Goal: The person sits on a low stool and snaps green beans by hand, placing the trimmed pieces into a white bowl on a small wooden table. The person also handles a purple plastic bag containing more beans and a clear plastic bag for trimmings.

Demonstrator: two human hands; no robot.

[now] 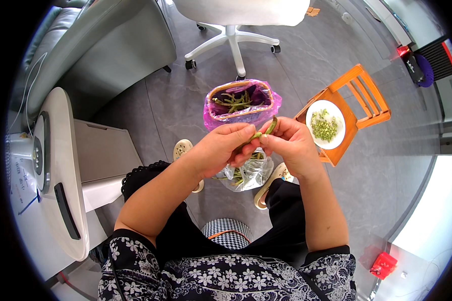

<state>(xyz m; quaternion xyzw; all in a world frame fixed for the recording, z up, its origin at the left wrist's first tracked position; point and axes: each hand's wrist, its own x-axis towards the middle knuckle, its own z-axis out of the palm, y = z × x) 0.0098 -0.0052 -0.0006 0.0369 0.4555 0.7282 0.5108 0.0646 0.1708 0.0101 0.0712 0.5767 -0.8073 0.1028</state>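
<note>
Both hands meet in front of me around a green bean pod (pixel 272 126). My left hand (pixel 231 141) pinches its lower part between thumb and fingers. The upper end is gripped by my right hand (pixel 288 141), and its tip sticks up past the fingers. Below the hands, partly hidden by them, a clear plastic bag (pixel 261 175) with bean pods lies on the floor between my feet. Beyond the hands stands a bin lined with a pink plastic bag (pixel 213 120), with pods or husks (pixel 235 102) inside. To the right, a white plate (pixel 312 142) holds small green shelled pieces (pixel 324 126).
The plate rests on a small wooden folding chair (pixel 348 129). A white swivel chair's wheeled base (pixel 230 34) stands ahead, a grey sofa (pixel 124 49) at the far left. A white table (pixel 66 158) at my left carries a black remote or phone (pixel 67 210). A houndstooth stool (pixel 226 227) shows between my legs.
</note>
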